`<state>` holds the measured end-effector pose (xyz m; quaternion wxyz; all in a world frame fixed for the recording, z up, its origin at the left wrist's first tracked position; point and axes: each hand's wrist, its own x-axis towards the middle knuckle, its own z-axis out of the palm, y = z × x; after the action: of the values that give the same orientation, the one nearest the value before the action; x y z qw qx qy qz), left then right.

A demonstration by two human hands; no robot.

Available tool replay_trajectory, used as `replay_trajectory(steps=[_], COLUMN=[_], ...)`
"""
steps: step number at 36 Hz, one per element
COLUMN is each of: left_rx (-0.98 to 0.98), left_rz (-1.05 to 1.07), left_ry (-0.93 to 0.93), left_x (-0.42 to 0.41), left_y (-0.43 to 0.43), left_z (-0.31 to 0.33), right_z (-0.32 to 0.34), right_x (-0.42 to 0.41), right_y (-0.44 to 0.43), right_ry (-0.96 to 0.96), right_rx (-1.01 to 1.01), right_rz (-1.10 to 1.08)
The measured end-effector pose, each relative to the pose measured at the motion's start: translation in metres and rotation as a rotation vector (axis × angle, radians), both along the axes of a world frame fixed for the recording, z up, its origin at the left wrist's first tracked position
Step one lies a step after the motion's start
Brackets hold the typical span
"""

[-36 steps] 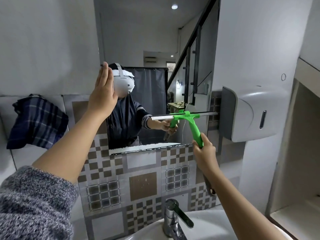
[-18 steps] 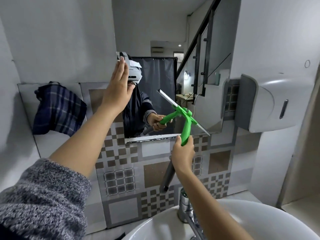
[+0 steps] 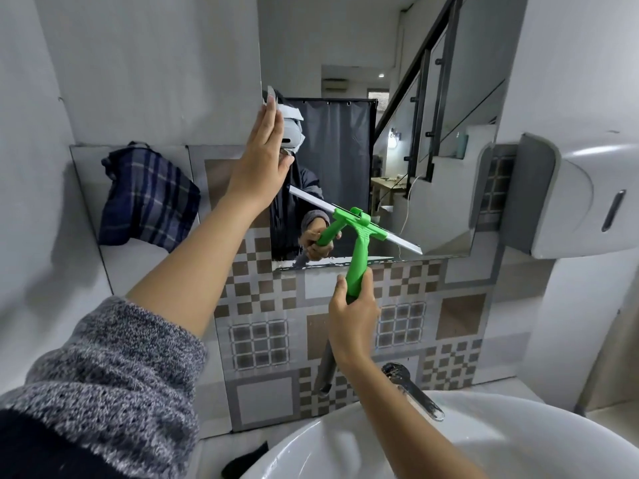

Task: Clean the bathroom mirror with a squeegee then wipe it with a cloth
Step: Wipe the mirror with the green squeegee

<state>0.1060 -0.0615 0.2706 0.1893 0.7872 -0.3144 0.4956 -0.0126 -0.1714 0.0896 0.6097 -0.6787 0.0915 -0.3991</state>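
Squeegee [image 3: 359, 233] tilted on mirror [image 3: 432, 140], plaid cloth [image 3: 148, 197] left, faucet [image 3: 411, 390] below

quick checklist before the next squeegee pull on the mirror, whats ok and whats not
1. Right hand has a firm grip on the green squeegee: ok.
2. Blade lies against the mirror: cannot tell.
3. Blade level: not ok, it tilts down to the right.
4. Left hand clear of the blade's path: ok, open by the mirror's left edge, above the blade.
5. Plaid cloth ready for wiping: ok, it hangs left of the mirror.
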Motion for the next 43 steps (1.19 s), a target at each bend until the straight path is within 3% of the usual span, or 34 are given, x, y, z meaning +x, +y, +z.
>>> replay_trajectory(steps=[11, 19, 34, 43], left_rx=[-0.009, -0.066, -0.103, -0.126], left_rz=[-0.015, -0.002, 0.023, 0.038], left_ry=[-0.009, -0.01, 0.031, 0.099], left_x=[0.002, 0.001, -0.006, -0.009], left_y=[-0.001, -0.007, -0.014, -0.02], left_z=[-0.001, -0.009, -0.018, -0.026], right_z=[-0.009, -0.01, 0.019, 0.027], right_x=[-0.005, -0.016, -0.03, -0.03], right_y=[-0.003, -0.024, -0.073, -0.105], right_ry=[0.053, 0.21, 0.241, 0.303], right_rx=[-0.199, -0.494, -1.059, -1.226], right_rz=[0.021, -0.042, -0.136, -0.162])
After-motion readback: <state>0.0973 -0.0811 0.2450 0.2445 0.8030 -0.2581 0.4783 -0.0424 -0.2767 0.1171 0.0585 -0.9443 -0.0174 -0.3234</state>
